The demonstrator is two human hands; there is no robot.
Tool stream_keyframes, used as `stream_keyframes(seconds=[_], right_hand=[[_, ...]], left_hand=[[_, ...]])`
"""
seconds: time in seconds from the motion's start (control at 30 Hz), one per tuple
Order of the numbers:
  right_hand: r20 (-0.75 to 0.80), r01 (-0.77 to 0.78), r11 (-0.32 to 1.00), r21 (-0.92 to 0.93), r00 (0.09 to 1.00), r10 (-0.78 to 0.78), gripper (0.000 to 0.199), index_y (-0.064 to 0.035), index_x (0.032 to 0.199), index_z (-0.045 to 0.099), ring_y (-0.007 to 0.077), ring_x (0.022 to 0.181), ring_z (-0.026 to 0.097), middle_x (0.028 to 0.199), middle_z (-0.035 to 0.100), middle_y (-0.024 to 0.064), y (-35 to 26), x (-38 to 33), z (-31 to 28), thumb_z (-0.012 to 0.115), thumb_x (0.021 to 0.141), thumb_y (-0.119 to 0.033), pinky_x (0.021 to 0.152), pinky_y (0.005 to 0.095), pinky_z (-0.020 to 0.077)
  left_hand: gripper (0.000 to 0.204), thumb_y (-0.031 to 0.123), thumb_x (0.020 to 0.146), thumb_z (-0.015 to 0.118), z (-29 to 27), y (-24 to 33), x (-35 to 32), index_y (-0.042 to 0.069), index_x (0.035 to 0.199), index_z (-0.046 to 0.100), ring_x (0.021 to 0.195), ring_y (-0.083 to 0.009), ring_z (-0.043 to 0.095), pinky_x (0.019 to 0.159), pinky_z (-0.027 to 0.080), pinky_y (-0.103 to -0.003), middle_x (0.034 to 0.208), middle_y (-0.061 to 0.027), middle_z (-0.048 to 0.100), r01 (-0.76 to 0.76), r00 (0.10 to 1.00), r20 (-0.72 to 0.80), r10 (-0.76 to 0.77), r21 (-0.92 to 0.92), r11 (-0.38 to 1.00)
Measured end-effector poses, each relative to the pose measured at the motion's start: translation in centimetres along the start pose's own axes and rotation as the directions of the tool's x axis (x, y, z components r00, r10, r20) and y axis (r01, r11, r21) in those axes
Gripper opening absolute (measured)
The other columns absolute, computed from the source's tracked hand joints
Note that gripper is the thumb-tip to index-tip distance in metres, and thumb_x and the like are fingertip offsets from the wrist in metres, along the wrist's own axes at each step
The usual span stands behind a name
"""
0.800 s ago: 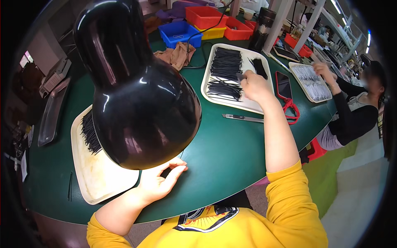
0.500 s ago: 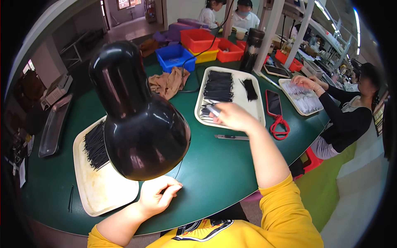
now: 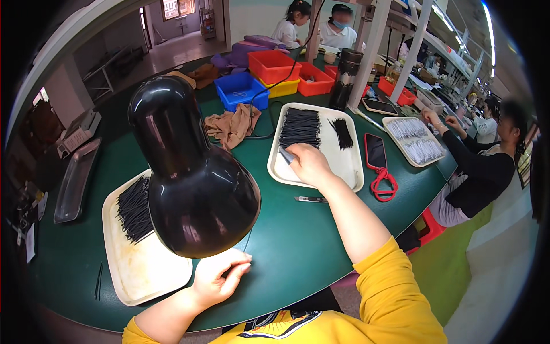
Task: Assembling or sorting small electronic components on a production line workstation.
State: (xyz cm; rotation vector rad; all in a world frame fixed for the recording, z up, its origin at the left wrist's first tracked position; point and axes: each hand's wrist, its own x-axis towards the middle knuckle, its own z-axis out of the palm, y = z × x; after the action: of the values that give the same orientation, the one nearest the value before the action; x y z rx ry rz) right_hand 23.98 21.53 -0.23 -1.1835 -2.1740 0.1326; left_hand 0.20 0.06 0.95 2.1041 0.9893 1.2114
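The right hand [image 3: 311,164] is loosely curled over the near left part of a cream tray [image 3: 350,173], thumb and fingers drawn close around a small grey piece [image 3: 287,156] at their tips; whether that piece is held or worn on a finger, I cannot tell. The left hand [image 3: 216,279] rests on its side at the bench's near edge, fingers bent, thumb and forefinger set narrowly apart; a thin dark strand [image 3: 247,245] runs beside its fingertips, and I cannot tell if they grip it. The right forearm reaches forward and inward, the left lies low and angled inward, both in pushed-up yellow sleeves. Just beyond the right hand lies a wide bundle of black strands [image 3: 301,127] in the tray, with a smaller black bundle [image 3: 341,133] to its right. A craft knife [image 3: 309,199] lies on the green bench [image 3: 292,241] near that tray, a phone [image 3: 375,151] with a red strap [image 3: 384,186] to the right. A black lamp [image 3: 203,212] partly covers a second cream tray [image 3: 140,275], which holds more black strands [image 3: 133,209]. Farther back are a brown cloth [image 3: 232,127], a blue bin [image 3: 242,94] and a black bottle [image 3: 346,78]. At right, a co-worker [image 3: 487,160] reaches over a tray of pale strands [image 3: 417,139].
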Motion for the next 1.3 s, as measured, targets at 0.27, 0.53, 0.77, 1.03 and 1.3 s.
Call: stream_keyframes(seconds=[0.27, 0.53, 0.77, 1.03, 1.3], right_hand=[[-0.124, 0.182, 0.909, 0.374, 0.982, -0.145, 0.044, -0.0003, 0.107, 0.054, 0.0208, 0.072, 0.057, 0.08, 0.056, 0.0095, -3.4, -1.0, 0.3, 0.038, 0.068, 0.013, 0.069, 0.0292, 0.0476], [0.017, 0.175, 0.851, 0.495, 0.977, -0.211, 0.035, -0.0027, 0.105, 0.054, 0.0255, 0.062, 0.058, 0.068, 0.057, 0.0087, -5.8, -2.5, -0.4, 0.046, 0.072, 0.006, 0.061, 0.0356, 0.047], [0.161, 0.142, 0.882, 0.45, 0.958, -0.236, 0.035, -0.0083, 0.108, 0.054, 0.0293, 0.077, 0.063, 0.086, 0.065, 0.0144, -7.1, -3.1, 1.1, 0.052, 0.074, -0.001, 0.065, 0.037, 0.0499], [0.23, 0.029, 0.863, 0.505, 0.959, -0.166, 0.025, 0.0, 0.101, 0.06, 0.0232, 0.084, 0.064, 0.089, 0.066, 0.0158, -5.2, -2.9, 0.4, 0.059, 0.076, -0.007, 0.075, 0.0317, 0.0484], [0.298, -0.081, 0.928, 0.363, 0.954, -0.033, 0.047, -0.0023, 0.113, 0.055, 0.0233, 0.105, 0.054, 0.114, 0.057, 0.015, -6.6, -3.5, 1.3, 0.072, 0.071, -0.015, 0.089, 0.034, 0.0429]], left_hand=[[0.027, 0.028, 0.082, 0.063, -1.6, 2.3, 0.7, 0.004, 0.095, 0.062, 0.092, -0.0272, 0.063, 0.097, 0.033, -0.05, 0.097, -0.0122, 0.064, -0.149, 0.972, 0.219, 0.091, 0.268, 0.952], [0.012, 0.01, 0.082, 0.059, -7.2, 2.5, -0.6, 0.0, 0.085, 0.063, 0.078, -0.0276, 0.066, 0.079, 0.05, -0.035, 0.075, -0.0123, 0.067, 0.039, 0.999, -0.049, -0.019, 0.464, 0.885], [0.015, 0.017, 0.081, 0.06, -11.8, 2.6, -0.9, 0.003, 0.084, 0.062, 0.087, -0.0333, 0.059, 0.099, 0.035, -0.048, 0.084, -0.0123, 0.064, 0.104, 0.98, -0.168, 0.105, 0.889, 0.446], [0.016, 0.013, 0.078, 0.06, -17.1, -0.3, -3.6, 0.004, 0.091, 0.06, 0.096, -0.0272, 0.058, 0.102, 0.034, -0.046, 0.094, -0.0115, 0.062, 0.143, 0.988, -0.151, -0.022, 0.872, 0.468], [0.046, 0.016, 0.068, 0.071, -16.9, -2.1, -4.4, 0.007, 0.111, 0.057, 0.105, -0.0269, 0.053, 0.087, 0.044, -0.037, 0.116, -0.0091, 0.055, 0.305, 0.935, -0.192, -0.297, 0.863, 0.402]])
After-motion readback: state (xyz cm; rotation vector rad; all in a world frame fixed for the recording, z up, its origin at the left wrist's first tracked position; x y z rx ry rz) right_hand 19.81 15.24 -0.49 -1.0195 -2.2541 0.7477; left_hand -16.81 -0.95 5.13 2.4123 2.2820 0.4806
